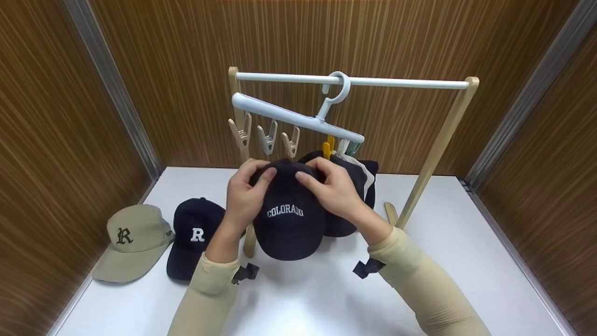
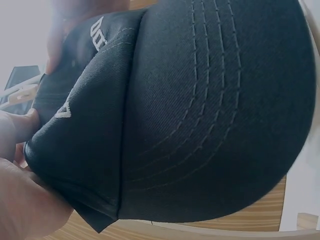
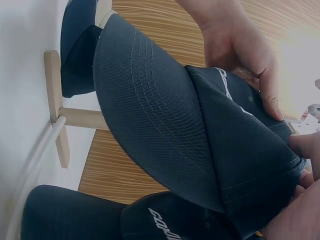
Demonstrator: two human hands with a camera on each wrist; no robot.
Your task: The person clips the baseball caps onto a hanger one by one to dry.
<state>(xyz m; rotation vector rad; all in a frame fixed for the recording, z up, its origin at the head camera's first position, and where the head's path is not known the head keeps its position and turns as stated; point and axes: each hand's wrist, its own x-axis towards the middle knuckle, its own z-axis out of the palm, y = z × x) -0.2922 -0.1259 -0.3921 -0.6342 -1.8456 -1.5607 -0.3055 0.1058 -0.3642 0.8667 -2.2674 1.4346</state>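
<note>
A dark baseball cap [image 1: 289, 238] lettered COLORADO hangs brim-down between both hands, below the left part of a pale blue clip hanger [image 1: 280, 110]. My left hand [image 1: 245, 193] pinches its upper left edge, thumb on the front. At the upper right edge, my right hand [image 1: 338, 189] pinches it the same way. A beige clothespin [image 1: 291, 144] hangs with its tip right at the cap's upper edge. The right wrist view shows the cap's stitched brim [image 3: 150, 100] and folded crown. Its brim [image 2: 215, 100] fills much of the left wrist view.
More dark caps [image 1: 339, 226] hang behind the right hand, near a yellow clothespin [image 1: 328, 148]. Two other clothespins hang at left. The hanger tilts on the white rod [image 1: 401, 82] of a wooden rack [image 1: 431, 158]. A khaki cap [image 1: 140, 228] and navy cap [image 1: 196, 233] lie left.
</note>
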